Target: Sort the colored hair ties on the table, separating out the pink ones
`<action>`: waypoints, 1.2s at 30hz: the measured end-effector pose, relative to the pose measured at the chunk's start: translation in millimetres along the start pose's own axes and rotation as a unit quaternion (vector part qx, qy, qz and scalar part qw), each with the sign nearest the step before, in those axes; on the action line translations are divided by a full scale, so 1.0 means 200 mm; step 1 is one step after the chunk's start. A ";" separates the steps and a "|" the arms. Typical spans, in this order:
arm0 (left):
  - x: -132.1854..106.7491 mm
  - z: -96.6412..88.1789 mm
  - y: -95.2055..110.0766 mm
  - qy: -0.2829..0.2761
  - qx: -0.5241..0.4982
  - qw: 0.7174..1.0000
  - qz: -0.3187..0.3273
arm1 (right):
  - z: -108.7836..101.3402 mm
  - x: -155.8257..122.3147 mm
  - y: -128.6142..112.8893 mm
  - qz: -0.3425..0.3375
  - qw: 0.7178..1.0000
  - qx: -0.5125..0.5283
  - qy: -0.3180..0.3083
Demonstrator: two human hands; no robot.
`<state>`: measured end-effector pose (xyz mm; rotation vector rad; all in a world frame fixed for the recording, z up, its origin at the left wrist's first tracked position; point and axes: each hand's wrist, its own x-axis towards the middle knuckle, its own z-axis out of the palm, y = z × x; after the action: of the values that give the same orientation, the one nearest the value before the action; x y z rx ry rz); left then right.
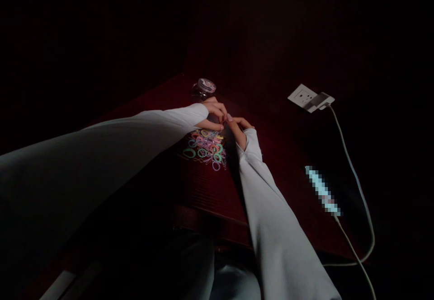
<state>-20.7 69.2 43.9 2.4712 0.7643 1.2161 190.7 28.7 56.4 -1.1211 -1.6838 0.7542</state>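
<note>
A heap of small coloured elastic bands [206, 148] lies on a dark red wooden table [217, 196]. Just beyond the heap my left hand [215, 110] and my right hand [240, 126] meet, fingertips pinched together on something too small to make out in the dim light. Both arms wear pale long sleeves. A small clear jar [203, 87] with a pinkish top stands right behind my left hand.
The room is very dark. A white wall socket [301, 96] with a plugged charger [320, 101] is at the right; its white cable [352, 173] runs down to a lit phone [322, 191] lying on the table's right side. The table's near edge is by my lap.
</note>
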 end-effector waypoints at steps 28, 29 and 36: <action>-0.01 0.01 0.01 0.005 0.018 1.000 -0.005 | 0.05 0.03 0.05 0.046 0.996 0.078 0.019; -0.01 0.01 0.01 0.006 0.018 1.000 -0.004 | 0.05 0.03 0.06 0.042 0.996 0.077 0.019; -0.01 0.00 0.02 0.001 0.011 1.000 0.000 | 0.05 0.05 0.11 0.038 0.996 0.078 0.023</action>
<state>-20.0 65.8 44.4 2.4889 0.7815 1.2164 187.3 46.7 36.7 -1.0900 -1.5227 0.8863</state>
